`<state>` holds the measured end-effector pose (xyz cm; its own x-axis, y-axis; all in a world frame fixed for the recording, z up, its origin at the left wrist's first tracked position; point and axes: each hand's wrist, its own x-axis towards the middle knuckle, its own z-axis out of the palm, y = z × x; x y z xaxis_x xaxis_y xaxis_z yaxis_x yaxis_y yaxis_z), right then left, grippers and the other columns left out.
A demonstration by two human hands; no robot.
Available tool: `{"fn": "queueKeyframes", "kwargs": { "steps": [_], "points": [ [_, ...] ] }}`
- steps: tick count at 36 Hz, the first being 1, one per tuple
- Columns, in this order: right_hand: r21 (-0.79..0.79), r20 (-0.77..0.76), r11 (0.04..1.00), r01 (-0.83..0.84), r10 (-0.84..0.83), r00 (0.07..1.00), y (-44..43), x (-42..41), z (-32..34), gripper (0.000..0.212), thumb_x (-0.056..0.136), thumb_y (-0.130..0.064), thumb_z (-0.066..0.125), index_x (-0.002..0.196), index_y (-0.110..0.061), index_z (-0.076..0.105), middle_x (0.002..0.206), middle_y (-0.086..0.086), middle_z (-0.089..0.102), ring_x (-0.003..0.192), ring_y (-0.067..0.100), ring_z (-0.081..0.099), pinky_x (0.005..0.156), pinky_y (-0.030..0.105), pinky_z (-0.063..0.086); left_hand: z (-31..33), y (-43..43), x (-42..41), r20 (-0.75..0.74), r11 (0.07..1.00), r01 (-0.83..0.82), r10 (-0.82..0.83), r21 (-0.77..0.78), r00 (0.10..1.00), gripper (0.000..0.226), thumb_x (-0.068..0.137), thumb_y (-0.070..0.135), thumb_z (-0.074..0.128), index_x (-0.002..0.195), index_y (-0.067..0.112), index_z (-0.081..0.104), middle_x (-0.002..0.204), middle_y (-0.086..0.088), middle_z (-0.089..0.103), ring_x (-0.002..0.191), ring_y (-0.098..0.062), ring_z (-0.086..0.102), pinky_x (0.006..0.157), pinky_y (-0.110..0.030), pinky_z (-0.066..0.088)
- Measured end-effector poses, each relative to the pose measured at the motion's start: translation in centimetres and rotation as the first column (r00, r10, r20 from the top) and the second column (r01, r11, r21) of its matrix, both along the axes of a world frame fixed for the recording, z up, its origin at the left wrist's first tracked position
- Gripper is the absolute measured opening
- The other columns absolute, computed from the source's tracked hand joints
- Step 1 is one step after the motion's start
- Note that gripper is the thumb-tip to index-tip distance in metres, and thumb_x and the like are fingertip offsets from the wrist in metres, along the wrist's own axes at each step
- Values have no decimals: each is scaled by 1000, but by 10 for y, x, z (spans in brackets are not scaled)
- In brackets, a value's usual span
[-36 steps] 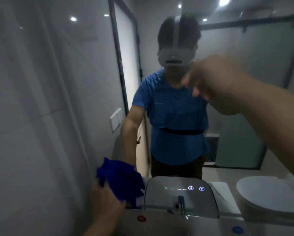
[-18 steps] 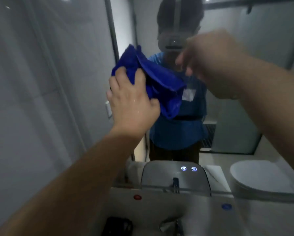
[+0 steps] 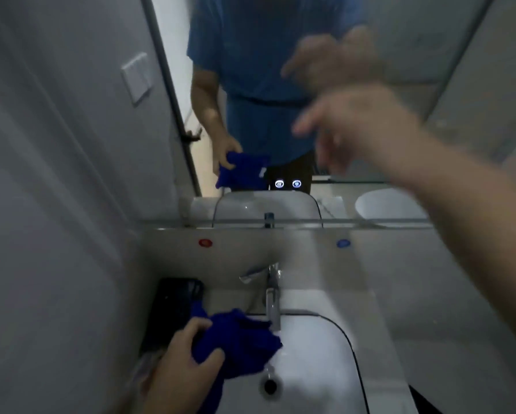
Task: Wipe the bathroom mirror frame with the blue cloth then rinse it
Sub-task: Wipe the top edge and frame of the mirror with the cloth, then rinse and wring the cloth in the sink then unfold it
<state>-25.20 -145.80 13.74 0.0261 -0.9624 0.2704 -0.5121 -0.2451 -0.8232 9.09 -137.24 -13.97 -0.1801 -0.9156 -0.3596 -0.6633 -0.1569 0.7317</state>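
Dim bathroom, mirror (image 3: 466, 85) over a white basin (image 3: 319, 363). The right hand (image 3: 364, 127) hangs before it, fingers spread, empty. At the basin's left rim the left hand (image 3: 182, 363) grips the bunched blue cloth (image 3: 236, 339) beside the faucet (image 3: 273, 309), likely for rinsing.

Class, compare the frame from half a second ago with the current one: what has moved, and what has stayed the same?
The left hand carried the blue cloth down from the mirror to the sink basin, beside the faucet. The view tilted downward too. Unchanged: the left hand still grips the blue cloth; the right hand stays raised before the mirror, holding nothing.
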Motion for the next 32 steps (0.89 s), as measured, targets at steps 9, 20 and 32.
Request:
{"fn": "queueKeyframes", "kwargs": {
  "steps": [9, 20, 32],
  "points": [
    [777, -369, 300, 553, -495, 787, 197, -24, -412, 68, 95, -37, 73, 154, -11, 51, 136, 24, 62, 114, 40, 67, 100, 44, 57, -105, 65, -12, 100, 896, -55, 12, 441, 995, 22, 92, 28, 72, 109, 29, 58, 106, 12, 60, 97, -4, 63, 91, -26, 46],
    [805, -321, 254, 536, -572, 755, 193, -29, -503, 50, 96, -50, 73, 118, -5, 72, 109, 17, 75, 107, 40, 71, 92, 40, 56, -142, 31, -83, 122, 944, 178, -218, 278, 968, 67, 104, 42, 65, 164, 27, 40, 173, -8, 25, 156, -29, 35, 129, -41, 33],
    [696, -387, 298, 654, -611, 691, 192, -32, -547, 54, 104, -57, 53, 75, -13, 65, 74, 6, 63, 79, 35, 60, 73, 40, 47, -131, -58, -114, -178, 869, -331, 416, 368, 892, 40, 109, 62, 39, 104, 34, 67, 100, 0, 77, 73, -18, 65, 71, -38, 54]
  ]
}}
